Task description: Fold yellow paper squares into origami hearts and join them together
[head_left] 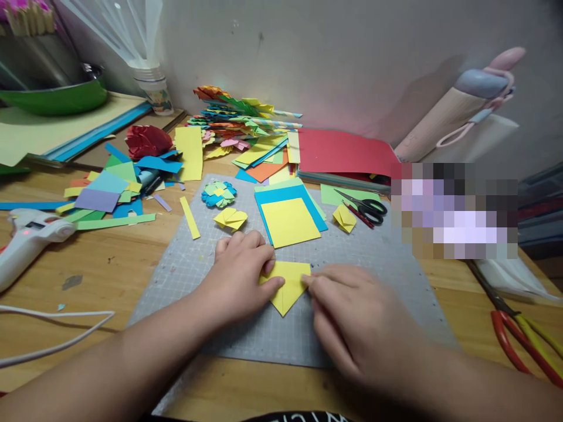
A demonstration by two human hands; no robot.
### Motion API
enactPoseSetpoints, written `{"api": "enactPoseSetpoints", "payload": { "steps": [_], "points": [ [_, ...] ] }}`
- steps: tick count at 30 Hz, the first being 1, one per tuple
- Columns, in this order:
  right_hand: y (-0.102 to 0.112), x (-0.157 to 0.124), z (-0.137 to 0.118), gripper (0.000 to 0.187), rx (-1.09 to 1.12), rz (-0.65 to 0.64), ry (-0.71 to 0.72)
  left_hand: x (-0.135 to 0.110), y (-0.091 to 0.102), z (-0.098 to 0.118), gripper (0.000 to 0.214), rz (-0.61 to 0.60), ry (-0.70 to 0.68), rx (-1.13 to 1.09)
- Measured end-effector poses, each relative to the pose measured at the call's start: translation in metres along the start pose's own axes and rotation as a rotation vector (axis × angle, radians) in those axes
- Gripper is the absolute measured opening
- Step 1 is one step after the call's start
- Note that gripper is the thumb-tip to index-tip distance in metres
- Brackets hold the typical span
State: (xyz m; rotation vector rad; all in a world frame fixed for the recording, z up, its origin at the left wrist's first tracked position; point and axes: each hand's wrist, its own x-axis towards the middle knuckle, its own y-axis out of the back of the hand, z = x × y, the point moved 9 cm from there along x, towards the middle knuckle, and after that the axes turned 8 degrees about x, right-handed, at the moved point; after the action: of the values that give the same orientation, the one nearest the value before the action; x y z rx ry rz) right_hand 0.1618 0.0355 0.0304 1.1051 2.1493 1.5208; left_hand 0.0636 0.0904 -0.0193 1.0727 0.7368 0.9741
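A yellow folded paper lies on the grey cutting mat, one corner pointing toward me. My left hand grips its left side, thumb on top and fingers curled. At the right edge, my right hand is closed with its fingertips on the paper; the grip is slightly blurred. Just beyond are two folded yellow paper pieces, one on the left and another on the right. Between them sits a stack of square sheets, with a yellow square uppermost over a blue sheet.
Black-handled scissors and a blue-green paper flower rest on the mat. Paper scraps and a glue gun occupy the left. Red-and-yellow-handled scissors lie right; a red pad lies behind.
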Motion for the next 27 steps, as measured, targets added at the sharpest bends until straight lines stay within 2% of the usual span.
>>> {"api": "enactPoseSetpoints", "payload": {
  "steps": [2, 4, 9, 14, 17, 24, 27],
  "points": [
    [-0.005, 0.0, -0.013, 0.021, 0.13, -0.027, 0.123, 0.0, 0.0, 0.0, 0.02, 0.004, 0.001, 0.0],
    [-0.014, -0.002, -0.019, 0.021, 0.186, -0.088, 0.178, 0.0, 0.0, -0.001, 0.02, 0.006, 0.002, 0.0],
    [-0.028, -0.003, -0.016, 0.027, 0.151, -0.158, 0.143, -0.002, 0.0, -0.001, 0.018, 0.022, 0.002, -0.014],
    [-0.028, -0.001, -0.014, 0.033, 0.174, -0.186, 0.119, -0.018, 0.007, -0.001, 0.019, 0.139, 0.045, 0.079],
    [-0.027, 0.0, -0.015, 0.034, 0.174, -0.172, 0.122, -0.025, 0.008, -0.001, 0.021, 0.164, 0.059, 0.151],
    [-0.032, -0.004, -0.013, 0.035, 0.175, -0.202, 0.107, -0.025, 0.01, -0.021, 0.009, 0.171, 0.127, 0.197],
    [-0.032, -0.004, -0.013, 0.034, 0.19, -0.209, 0.098, -0.024, 0.011, -0.024, 0.004, 0.181, 0.119, 0.172]
  ]
}}
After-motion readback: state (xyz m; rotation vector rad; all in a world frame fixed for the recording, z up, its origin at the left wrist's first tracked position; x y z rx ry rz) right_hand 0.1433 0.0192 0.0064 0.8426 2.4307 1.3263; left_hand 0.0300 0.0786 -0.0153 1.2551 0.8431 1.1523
